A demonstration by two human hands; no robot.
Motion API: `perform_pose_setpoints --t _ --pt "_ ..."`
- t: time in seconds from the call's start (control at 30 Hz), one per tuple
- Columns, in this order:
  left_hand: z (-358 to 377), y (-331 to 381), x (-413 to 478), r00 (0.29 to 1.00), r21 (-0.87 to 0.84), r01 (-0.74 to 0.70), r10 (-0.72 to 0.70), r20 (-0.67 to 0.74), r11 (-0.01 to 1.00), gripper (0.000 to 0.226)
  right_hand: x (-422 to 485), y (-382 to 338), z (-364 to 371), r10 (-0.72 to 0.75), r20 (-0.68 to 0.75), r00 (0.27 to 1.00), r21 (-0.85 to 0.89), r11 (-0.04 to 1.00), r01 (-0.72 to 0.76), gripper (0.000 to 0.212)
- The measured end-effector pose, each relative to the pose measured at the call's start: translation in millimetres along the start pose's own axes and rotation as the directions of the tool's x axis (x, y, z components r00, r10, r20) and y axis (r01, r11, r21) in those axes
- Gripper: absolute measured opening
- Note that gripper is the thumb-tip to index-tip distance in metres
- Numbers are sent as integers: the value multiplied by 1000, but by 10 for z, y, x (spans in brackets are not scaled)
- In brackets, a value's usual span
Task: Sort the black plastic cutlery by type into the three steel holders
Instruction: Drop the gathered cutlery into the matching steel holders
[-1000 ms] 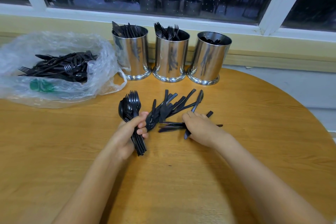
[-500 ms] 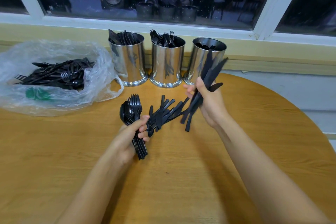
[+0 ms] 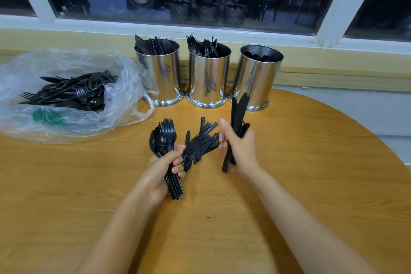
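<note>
Three steel holders stand in a row at the table's back: the left holder [image 3: 159,78] has knives in it, the middle holder [image 3: 208,80] forks, the right holder [image 3: 258,78] dark pieces low inside. My left hand [image 3: 163,170] grips a bundle of forks and spoons [image 3: 164,138], heads pointing away. My right hand [image 3: 239,145] grips a bunch of knives [image 3: 238,113] held nearly upright above the table. Between the hands a fanned pile of knives [image 3: 201,141] lies on the wood.
A clear plastic bag [image 3: 64,95] with several mixed black cutlery pieces lies at the left. The round wooden table [image 3: 311,162] curves away at the right edge. A window sill and dark window run behind the holders.
My right hand picked knives up from the table, raised them toward the right holder, and has now drawn back a little with the bunch more upright. The left hand keeps its bundle still.
</note>
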State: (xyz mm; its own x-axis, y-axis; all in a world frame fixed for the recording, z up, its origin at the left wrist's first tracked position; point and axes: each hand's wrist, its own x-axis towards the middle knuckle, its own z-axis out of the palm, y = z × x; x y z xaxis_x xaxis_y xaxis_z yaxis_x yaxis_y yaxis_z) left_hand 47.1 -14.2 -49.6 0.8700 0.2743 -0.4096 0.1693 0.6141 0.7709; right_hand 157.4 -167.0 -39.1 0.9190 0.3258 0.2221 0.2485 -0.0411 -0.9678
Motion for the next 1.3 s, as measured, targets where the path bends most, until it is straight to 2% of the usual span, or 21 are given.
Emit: perform_pose_setpoints --t 0.1,0.23,0.33,0.43,0.57,0.67,0.73,0.8,0.87,0.93,1.07,1.13,1.23,1.3 --pt "-9 -24 2 1000 38 -5 5 24 999 15 -76 223 13 39 35 999 -37 999 -38 44" --pt "45 -22 -12 998 137 -38 31 59 990 22 1 53 -18 60 66 996 -108 993 -52 53" --pt "170 -53 -29 996 247 -82 72 50 966 28 40 -121 -11 85 109 990 -168 984 -66 47" --pt "286 -89 -41 992 344 -122 102 77 931 27 10 -230 30 112 166 980 -85 991 -99 38" --pt "355 -112 -88 979 456 -170 96 181 874 36 -48 -254 88 105 210 972 -99 991 -86 29" --pt "357 -93 -171 982 491 -148 68 178 858 41 -17 -326 26 158 144 977 -10 987 -159 23" --pt "338 -86 -206 982 528 -144 54 183 837 40 29 -381 -32 183 114 977 32 982 -187 27" --pt "308 -73 -211 979 532 -137 32 201 835 24 45 -442 -49 180 139 974 -9 983 -181 33" --pt "276 -47 -203 985 505 -118 36 170 855 34 75 -483 -82 189 139 972 -9 982 -190 35" --pt "224 -19 -176 994 387 -72 35 102 919 42 122 -489 -126 192 160 968 -7 981 -194 33" --pt "235 18 -252 974 290 -10 -56 218 957 39 81 -440 -49 208 330 921 -187 970 -152 30" --pt "269 3 -271 956 277 -3 -78 284 961 40 28 -412 58 171 338 925 -236 967 -93 29" --pt "288 -24 -268 965 325 -42 -46 258 945 17 -1 -368 151 149 309 939 -224 971 -81 33" --pt "269 -41 -234 978 347 -71 -3 208 935 29 -5 -361 159 182 336 924 -174 976 -129 35"
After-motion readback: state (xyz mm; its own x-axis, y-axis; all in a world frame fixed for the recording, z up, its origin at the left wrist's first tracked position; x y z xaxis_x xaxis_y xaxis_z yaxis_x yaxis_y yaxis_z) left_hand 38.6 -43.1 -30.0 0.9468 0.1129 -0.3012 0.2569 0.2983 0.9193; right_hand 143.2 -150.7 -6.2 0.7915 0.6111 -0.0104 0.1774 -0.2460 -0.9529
